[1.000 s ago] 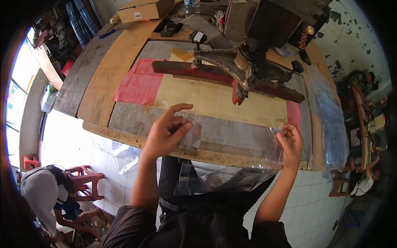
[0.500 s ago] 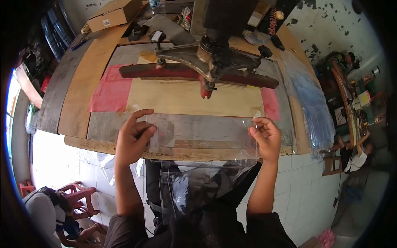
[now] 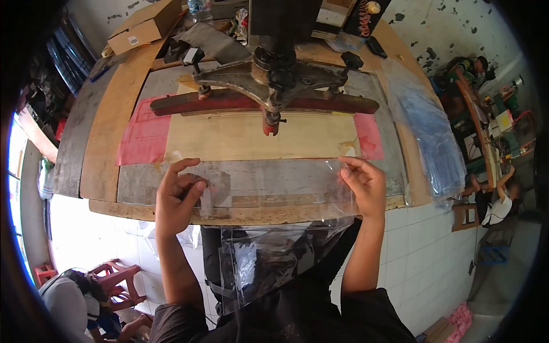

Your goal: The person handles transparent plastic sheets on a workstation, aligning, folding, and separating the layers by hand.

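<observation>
Between my hands a clear plastic sheet [image 3: 274, 191] is stretched over the table's front edge, and clear plastic hangs down over my lap. My left hand [image 3: 178, 197] pinches the sheet's left side. On the right side, my right hand [image 3: 364, 186] grips it between thumb and fingers. The sheet's far edge lies along the front of a cream-coloured pad [image 3: 257, 137], which has pink tape [image 3: 143, 134] at its left end. Above the pad is a press head with a long reddish bar [image 3: 229, 103]; the bar is apart from my hands.
A stack of bluish clear plastic sheets [image 3: 432, 143] lies at the table's right. A cardboard box [image 3: 143, 28] stands at the back left. One person [image 3: 68, 303] sits low at the left; another person [image 3: 500, 206] is at the far right beside a workbench.
My hands, still holding the sheet, have shifted slightly left in view. The press and table also appear a little further left, as the camera view has moved.
</observation>
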Demonstrator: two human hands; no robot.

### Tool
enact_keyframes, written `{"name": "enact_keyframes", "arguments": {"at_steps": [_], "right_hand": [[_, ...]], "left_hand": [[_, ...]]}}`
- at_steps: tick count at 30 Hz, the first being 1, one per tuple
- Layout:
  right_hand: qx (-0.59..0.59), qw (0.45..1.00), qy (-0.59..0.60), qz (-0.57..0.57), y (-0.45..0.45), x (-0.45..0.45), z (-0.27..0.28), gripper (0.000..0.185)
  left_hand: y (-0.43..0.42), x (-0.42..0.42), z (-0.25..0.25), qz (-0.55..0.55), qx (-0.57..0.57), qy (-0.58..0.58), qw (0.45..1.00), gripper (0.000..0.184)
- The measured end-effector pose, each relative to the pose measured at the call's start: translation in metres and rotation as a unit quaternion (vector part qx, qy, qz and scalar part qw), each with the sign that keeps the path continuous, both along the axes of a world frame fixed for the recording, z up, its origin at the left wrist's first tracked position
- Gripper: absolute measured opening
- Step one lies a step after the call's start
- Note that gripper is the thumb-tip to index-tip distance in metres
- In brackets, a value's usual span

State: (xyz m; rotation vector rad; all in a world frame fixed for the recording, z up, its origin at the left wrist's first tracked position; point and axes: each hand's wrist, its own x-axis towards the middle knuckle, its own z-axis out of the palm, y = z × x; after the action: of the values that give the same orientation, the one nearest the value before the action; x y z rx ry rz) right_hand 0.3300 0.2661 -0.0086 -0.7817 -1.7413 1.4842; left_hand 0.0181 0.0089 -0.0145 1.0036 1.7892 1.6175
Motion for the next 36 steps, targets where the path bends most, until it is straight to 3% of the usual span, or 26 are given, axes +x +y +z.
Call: {"name": "enact_keyframes", "arguments": {"at_steps": [16,36], "right_hand": [[-0.047,0.999,0.008,0.006,0.0032,-0.0066,0.0047,0.018],[-0.065,0.997,0.035,-0.019,0.0041,-0.0022,0.0003,0.029]], "left_hand": [[-0.0001,0.0003,0.001,-0.001,0.009,0.007,1.0,0.043],[0.0024,0.0014,0.0067,-0.017,-0.013,-0.008,1.0,0.045]]}}
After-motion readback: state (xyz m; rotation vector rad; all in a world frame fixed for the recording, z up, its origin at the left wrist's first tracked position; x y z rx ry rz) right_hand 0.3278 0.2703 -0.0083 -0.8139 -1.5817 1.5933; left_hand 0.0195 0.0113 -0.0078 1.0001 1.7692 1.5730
